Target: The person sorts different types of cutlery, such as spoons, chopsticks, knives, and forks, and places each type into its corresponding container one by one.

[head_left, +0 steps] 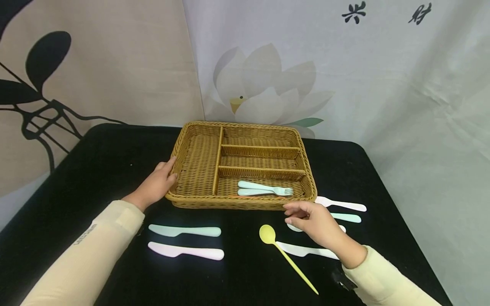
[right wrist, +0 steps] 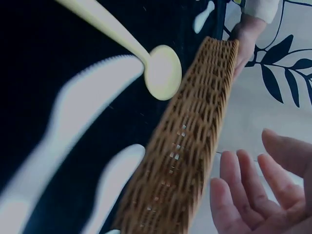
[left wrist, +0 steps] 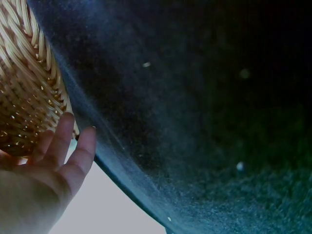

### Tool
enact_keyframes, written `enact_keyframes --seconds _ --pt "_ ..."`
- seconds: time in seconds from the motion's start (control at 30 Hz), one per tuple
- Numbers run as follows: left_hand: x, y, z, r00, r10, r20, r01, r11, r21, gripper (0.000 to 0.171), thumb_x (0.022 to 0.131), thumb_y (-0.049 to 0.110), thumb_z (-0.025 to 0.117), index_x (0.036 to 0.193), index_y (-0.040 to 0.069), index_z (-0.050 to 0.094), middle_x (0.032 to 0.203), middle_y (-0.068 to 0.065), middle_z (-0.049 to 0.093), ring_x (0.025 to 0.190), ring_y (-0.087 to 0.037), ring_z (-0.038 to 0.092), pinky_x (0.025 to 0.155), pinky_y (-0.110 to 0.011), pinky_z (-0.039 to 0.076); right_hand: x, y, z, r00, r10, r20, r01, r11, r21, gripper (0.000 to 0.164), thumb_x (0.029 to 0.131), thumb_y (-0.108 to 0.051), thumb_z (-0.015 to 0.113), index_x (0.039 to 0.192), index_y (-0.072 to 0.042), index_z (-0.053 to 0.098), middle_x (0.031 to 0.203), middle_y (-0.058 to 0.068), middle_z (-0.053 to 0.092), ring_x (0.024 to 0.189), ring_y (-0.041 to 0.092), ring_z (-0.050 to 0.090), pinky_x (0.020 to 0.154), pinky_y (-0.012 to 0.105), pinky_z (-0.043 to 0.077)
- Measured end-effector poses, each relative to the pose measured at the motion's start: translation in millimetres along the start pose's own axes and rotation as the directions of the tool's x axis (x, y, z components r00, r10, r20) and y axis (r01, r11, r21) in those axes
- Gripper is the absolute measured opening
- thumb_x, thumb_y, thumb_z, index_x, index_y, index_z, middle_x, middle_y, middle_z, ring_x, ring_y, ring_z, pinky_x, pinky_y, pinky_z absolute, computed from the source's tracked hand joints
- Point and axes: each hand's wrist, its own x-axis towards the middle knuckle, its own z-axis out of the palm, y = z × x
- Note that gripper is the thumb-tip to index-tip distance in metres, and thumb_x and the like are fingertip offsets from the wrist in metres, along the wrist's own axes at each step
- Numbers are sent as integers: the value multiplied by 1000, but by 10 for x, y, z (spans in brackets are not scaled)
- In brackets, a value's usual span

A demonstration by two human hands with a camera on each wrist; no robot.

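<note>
A brown woven basket tray (head_left: 245, 203) with several divided compartments stands at the back of the black table. Against its outer left side, my left hand (head_left: 156, 187) rests with fingers extended; the left wrist view shows these fingers (left wrist: 61, 139) beside the wicker wall. My right hand (head_left: 311, 221) hovers by the basket's front right edge, its fingers loosely bent and holding nothing. In the right wrist view, space shows between thumb and fingers. Two pale green forks (head_left: 264, 187) lie side by side in the front right compartment.
Left of centre lie a pale green knife (head_left: 183, 230) and a pink knife (head_left: 185, 250). A yellow spoon (head_left: 268, 234) touches or overlaps a white knife (head_left: 300, 249) at right. Near my right hand are a pinkish-white utensil (head_left: 346, 205) and a mint-handled one (head_left: 346, 217), both partly hidden.
</note>
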Motion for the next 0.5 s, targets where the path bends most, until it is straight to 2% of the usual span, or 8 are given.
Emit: enact_keyframes --seconds 0.17,0.5 --pt "10 -10 0 1000 6 1 -6 1000 8 63 104 23 33 155 5 1 144 -28 23 123 -41 39 106 -62 29 -132 102 29 998 34 50 -33 999 -20 29 84 -9 73 110 2 69 94 7 70 82 16 65 66 24 52" --pt "23 -17 -2 1000 13 3 -13 1000 6 63 104 23 33 155 5 1 145 -28 22 125 -41 37 106 -63 28 -366 330 84 983 98 157 -107 993 45 27 82 -7 74 106 5 69 88 5 70 79 16 65 65 22 53"
